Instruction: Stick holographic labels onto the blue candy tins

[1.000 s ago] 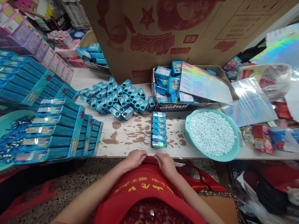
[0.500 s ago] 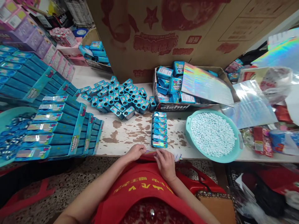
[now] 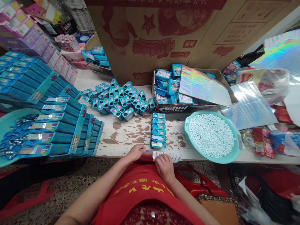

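At the table's front edge, my left hand [image 3: 137,153] pinches one end of a shiny holographic sticker sheet [image 3: 172,156]. My right hand [image 3: 165,168] is closed over the same sheet farther right, with part of it curling out past the fingers. Just beyond the hands, a short column of blue candy boxes [image 3: 158,131] lies end-on, their narrow faces up. Some of those near faces carry a shiny strip; others show a round hole. Farther back is a loose cluster of more blue boxes [image 3: 122,99], several with dark round holes.
A turquoise basin [image 3: 187,126] full of pale candies stands right. Behind it, an open carton [image 3: 168,107] holds blue boxes under a holographic sheet. Stacked blue boxes [image 3: 77,134] and another basin [image 3: 32,111] with shiny blue pieces fill the left. A large cardboard box [image 3: 150,47] blocks the back.
My right hand has turned, its fingers curling down over the sheet; more of the sheet's pale striped face now shows around them. The left hand keeps its pinch. The view shifts slightly.
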The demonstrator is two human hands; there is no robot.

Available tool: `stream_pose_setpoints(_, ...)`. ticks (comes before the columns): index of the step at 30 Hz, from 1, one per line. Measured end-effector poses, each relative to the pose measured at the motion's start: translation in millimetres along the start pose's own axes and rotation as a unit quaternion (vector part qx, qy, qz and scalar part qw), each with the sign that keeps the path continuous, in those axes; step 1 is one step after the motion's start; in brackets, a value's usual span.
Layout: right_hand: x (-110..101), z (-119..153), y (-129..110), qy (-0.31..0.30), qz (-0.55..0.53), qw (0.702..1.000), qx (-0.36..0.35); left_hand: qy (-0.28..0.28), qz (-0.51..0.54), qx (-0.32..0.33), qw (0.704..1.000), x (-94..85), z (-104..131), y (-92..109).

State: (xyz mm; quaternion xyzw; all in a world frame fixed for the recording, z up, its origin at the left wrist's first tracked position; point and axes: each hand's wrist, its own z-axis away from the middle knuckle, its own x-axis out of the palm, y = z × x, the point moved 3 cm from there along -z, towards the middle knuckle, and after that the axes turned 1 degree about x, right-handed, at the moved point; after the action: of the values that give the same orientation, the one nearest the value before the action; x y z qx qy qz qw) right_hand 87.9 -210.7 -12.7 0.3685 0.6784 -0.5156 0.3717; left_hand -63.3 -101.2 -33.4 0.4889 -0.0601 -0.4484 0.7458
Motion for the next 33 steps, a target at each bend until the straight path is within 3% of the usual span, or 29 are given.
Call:
stream_pose_setpoints(2, -5.8, -1.4, -4.5, -0.025, -0.035, 0.999, -0.003, -0.003, -0.012, -0.002, 1.000, -0.6, 0.3, 0.7)
stream_pose_setpoints(5, -26.6, -7.0, -14.0, -0.062, -0.175, 0.982, 0.024, -0.007, -0.032, -0.012, 0.999, -1.5, 4.0, 1.6)
stream_pose_setpoints(8, -53.5, -22.2, -15.1, -0.037, -0.323, 0.934, 0.150, -0.014, -0.048, -0.005, 0.999, -4.6, 12.0, 12.1)
stream_pose_setpoints(11, -68.8, -41.0, -6.2, 0.036, -0.394, 0.878, 0.270, 0.048, -0.007, 0.047, 0.998, -14.0, 21.3, 37.0)
stream_pose_setpoints(13, -68.6, -50.8, 0.4, 0.063, -0.429, 0.846, 0.311, 0.066, 0.063, 0.092, 0.992, -17.7, 24.9, 54.7)
stream_pose_setpoints(15, -63.3, -56.6, 5.0, 0.077, -0.457, 0.823, 0.330, 0.028, 0.119, 0.108, 0.987, -15.3, 23.5, 66.3)
stream_pose_setpoints(17, -56.3, -59.0, 7.6, 0.094, -0.474, 0.806, 0.342, -0.006, 0.141, 0.090, 0.986, -10.7, 17.8, 69.7)
stream_pose_setpoints(21, -41.4, -62.4, 12.4, 0.122, -0.495, 0.776, 0.373, 0.020, 0.114, 0.045, 0.992, -11.0, 4.5, 65.0)
stream_pose_setpoints(27, -24.0, -78.4, 29.4, 0.075, -0.443, 0.805, 0.388, -0.021, 0.005, 0.044, 0.999, -25.5, -11.6, 66.4)
stream_pose_setpoints(33, -18.9, -95.8, 47.7, 0.153, -0.258, 0.877, 0.375, -0.032, 0.044, 0.024, 0.998, -38.6, -39.6, 71.4)
